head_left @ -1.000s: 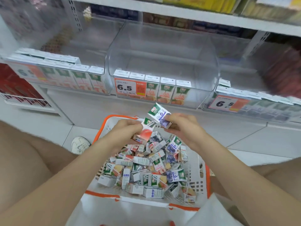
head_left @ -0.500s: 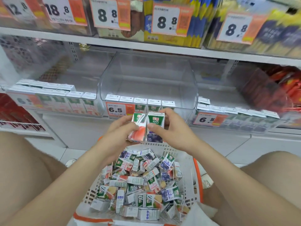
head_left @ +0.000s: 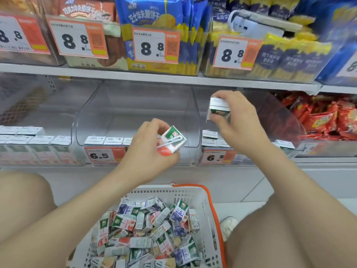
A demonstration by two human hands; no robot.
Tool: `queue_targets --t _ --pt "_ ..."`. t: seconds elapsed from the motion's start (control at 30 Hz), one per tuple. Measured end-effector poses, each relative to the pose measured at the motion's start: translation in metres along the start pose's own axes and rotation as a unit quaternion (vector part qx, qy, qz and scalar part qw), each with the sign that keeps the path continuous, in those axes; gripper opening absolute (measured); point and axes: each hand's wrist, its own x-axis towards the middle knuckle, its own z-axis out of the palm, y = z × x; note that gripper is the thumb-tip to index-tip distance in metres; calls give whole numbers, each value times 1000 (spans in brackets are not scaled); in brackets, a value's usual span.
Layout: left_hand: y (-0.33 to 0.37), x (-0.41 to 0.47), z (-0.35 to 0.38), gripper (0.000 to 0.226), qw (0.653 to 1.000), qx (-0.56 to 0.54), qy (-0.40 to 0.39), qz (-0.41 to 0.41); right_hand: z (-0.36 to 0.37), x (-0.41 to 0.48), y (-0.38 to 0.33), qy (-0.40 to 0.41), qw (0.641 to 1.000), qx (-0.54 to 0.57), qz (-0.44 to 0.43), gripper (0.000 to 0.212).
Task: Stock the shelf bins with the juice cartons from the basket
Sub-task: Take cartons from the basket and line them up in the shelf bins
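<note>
My left hand (head_left: 148, 149) grips a small juice carton (head_left: 172, 141) with a green top, a red-orange base and a white straw, held tilted in front of the middle clear bin (head_left: 135, 117). My right hand (head_left: 236, 120) holds a second juice carton (head_left: 219, 106) upright, raised over the right clear bin (head_left: 280, 120). Rows of cartons stand at the front of the left bin (head_left: 36, 140), the middle bin and the right bin. Below, between my knees, the white basket (head_left: 189, 194) with an orange rim holds several loose cartons (head_left: 146, 229).
The upper shelf (head_left: 154, 77) carries biscuit packs in clear tubs behind 8.8 price tags (head_left: 152, 46). 6.5 price tags (head_left: 101, 154) hang on the juice bins. Red snack packs (head_left: 324, 117) fill the bin at far right. A white shoe (head_left: 229, 226) rests on the floor beside the basket.
Both hands rose from the basket with one carton each, then separated: the right hand went up and right over the right bin, the left stayed before the middle bin. The view tilted upward.
</note>
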Motion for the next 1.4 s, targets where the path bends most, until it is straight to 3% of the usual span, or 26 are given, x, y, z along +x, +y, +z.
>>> queue_targets --t 0.07,0.17,0.4,0.5,0.67,0.77,0.83,0.9,1.0,1.1,1.2,1.3,1.4 --pt "3 9 11 47 998 26 -21 45 -9 4 28 -3 998 -8 60 45" --pt "4 13 32 44 994 40 -39 93 -11 6 64 -89 982 -79 146 44" --pt "6 12 63 47 993 43 -56 92 9 14 76 -302 932 -51 194 32" --pt "5 13 61 45 995 34 -62 76 16 20 76 -342 910 -12 232 36" --pt "5 12 53 54 998 -26 -48 15 15 23 72 -338 915 -27 220 41" --pt "6 11 46 57 992 -112 -37 -34 12 21 59 -230 957 -78 157 40" --pt "6 11 39 51 976 -201 -45 -66 8 16 35 -124 984 7 127 39" --pt "8 11 30 45 944 -303 -86 -103 7 6 9 -81 983 133 103 34" --pt "10 11 17 37 888 -414 -158 -125 14 -10 -17 -165 946 264 87 34" --pt "10 8 8 37 864 -452 -182 -127 19 -14 -23 -223 922 304 90 30" --pt "5 7 3 34 876 -441 -137 -137 20 -12 -29 -201 916 329 114 20" --pt "-1 7 -5 21 927 -339 -101 -125 29 -12 -36 -169 914 342 138 18" --pt "-9 6 -17 27 957 -256 -102 -91 43 -11 -45 -152 924 323 141 19"
